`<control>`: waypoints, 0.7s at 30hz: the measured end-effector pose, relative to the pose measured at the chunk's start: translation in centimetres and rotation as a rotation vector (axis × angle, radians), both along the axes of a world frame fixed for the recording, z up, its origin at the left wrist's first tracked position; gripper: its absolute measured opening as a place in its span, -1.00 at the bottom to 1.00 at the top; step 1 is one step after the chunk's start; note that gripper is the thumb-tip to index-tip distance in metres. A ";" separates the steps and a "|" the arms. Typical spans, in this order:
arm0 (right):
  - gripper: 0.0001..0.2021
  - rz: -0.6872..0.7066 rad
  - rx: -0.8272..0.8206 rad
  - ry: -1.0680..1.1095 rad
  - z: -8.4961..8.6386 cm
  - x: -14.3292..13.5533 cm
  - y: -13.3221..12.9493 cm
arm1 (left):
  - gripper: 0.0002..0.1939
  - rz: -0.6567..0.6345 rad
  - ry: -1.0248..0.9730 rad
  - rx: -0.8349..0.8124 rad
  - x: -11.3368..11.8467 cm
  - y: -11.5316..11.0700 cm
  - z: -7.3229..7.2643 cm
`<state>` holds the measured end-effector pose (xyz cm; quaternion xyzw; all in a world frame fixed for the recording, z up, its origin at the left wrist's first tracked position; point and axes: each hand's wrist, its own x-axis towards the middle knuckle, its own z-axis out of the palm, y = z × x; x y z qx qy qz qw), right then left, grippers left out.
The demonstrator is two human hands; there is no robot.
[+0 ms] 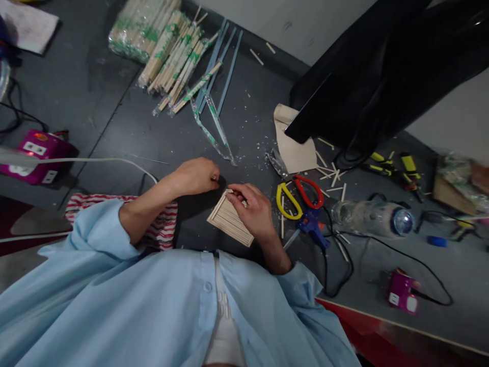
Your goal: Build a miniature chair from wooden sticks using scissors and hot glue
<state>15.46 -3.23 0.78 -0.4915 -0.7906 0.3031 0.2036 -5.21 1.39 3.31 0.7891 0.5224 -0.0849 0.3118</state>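
Right hand (255, 209) pinched the stick panel (228, 221) at its corner; left hand (196, 176) curled, grip unclear to me. I saw a dark, littered table (160, 135) by a pale wall (263, 20), the panel extending leftward from the pinching fingers.

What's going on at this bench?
A person grips a small panel of thin wooden sticks at its far end with the right hand. The left hand is curled near it, not touching; whether it holds anything is unclear. Scissors and a blue tool lie to the right, wrapped sticks beyond.
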 end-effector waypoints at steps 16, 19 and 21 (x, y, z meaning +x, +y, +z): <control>-0.84 0.016 0.041 -0.049 -0.2 -0.3 0.2 | -0.69 -0.002 -0.036 0.020 0.1 -0.1 -0.4; -0.85 0.013 0.051 -0.056 -0.2 -0.3 0.1 | -0.72 -0.001 -0.073 0.030 -0.1 -0.1 -0.6; -0.85 0.018 0.063 -0.066 -0.3 -0.3 0.1 | -0.75 0.014 -0.117 0.029 -0.2 -0.1 -1.0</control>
